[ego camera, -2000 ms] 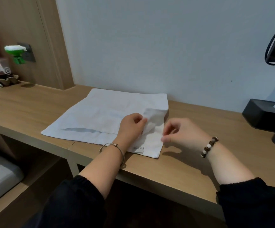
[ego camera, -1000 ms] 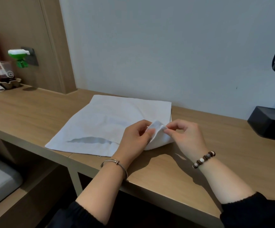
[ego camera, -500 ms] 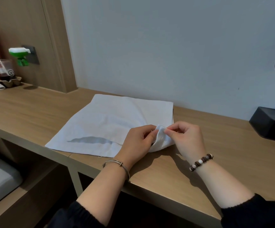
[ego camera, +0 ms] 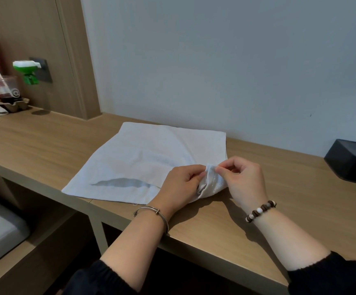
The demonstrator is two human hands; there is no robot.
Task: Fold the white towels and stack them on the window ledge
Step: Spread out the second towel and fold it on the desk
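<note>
White towel (ego camera: 151,154) is laid mostly flat on the wooden tabletop (ego camera: 279,209), its far edge close to the wall. A grey patch (ego camera: 119,183) is noted on the towel near its front edge. The towel's near right corner is raised off the surface and bunched; a sewn label (ego camera: 202,188) is visible there.

Left hand (ego camera: 179,184): fingers curled, raised corner pinched from the left.

Right hand (ego camera: 245,179): same corner pinched between thumb and forefinger from the right.

A black box (ego camera: 349,160) is seen well right of the towel; a green-and-white object (ego camera: 29,71) well left of it, on the wood panel.
</note>
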